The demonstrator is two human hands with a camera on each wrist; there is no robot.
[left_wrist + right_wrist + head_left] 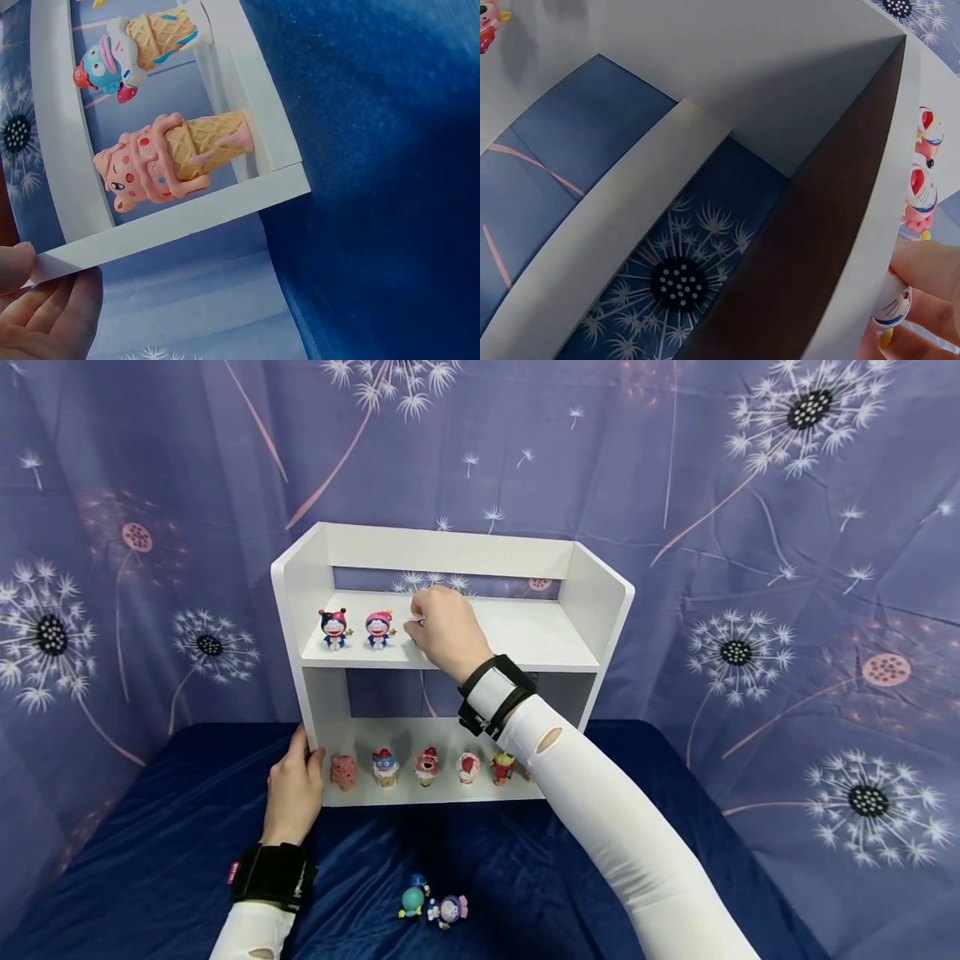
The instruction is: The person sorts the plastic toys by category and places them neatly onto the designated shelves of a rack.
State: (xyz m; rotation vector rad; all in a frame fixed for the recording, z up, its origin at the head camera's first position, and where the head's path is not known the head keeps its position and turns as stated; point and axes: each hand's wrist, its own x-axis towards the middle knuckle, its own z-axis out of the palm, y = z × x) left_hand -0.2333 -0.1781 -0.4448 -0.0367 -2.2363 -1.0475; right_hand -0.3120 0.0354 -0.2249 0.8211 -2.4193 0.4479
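My right hand (448,633) is over the upper board of a white two-tier shelf (480,537), right of two small cartoon-cat figurines (378,629). In the right wrist view its fingers pinch another figurine (894,309) with a white whiskered face; the head view mostly hides it. My left hand (291,795) grips the shelf's left side panel (187,225), thumb on one side and fingers on the other. Close to that hand on the lower board is a pink ice-cream-cone figurine (154,161), with a blue-faced cone figurine (112,64) beside it.
More figurines, among them a red bear-like one (427,766), line the lower board; my right arm covers that row's right end. On the dark blue cloth (360,852) in front lie a teal figurine (412,900) and a purple-and-white one (450,909). A dandelion-patterned curtain (675,485) hangs behind.
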